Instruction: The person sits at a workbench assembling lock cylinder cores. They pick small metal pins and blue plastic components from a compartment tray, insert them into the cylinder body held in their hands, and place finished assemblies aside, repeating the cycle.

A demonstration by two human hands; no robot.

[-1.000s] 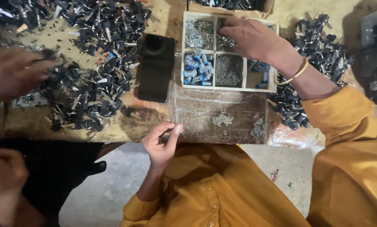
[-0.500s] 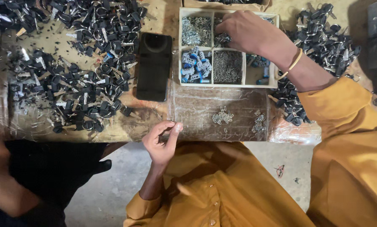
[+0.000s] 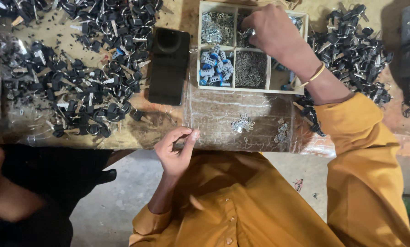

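My right hand (image 3: 271, 32), a thin bangle on its wrist, reaches into the divided tray (image 3: 301, 55). Its bunched fingertips dip into the upper middle compartment of small metal parts (image 3: 244, 36). Other compartments hold silver clips (image 3: 216, 27), blue and silver pieces (image 3: 215, 67) and fine grey pins (image 3: 251, 69). My left hand (image 3: 175, 151) hovers at the table's near edge with thumb and fingers curled together. What it holds, if anything, is hidden. Two small heaps of silver clips (image 3: 243, 124) lie on a clear plastic sheet (image 3: 214, 114) just beyond it.
A black phone (image 3: 169, 65) lies left of the tray. Piles of black keys and rings cover the table's left side (image 3: 77, 77) and the far right (image 3: 356, 50). Another person in black (image 3: 36, 196) sits at the lower left.
The other person's hand has left the key pile on the left. My right hand has stayed in the tray, shifting a little. My left hand has barely moved.
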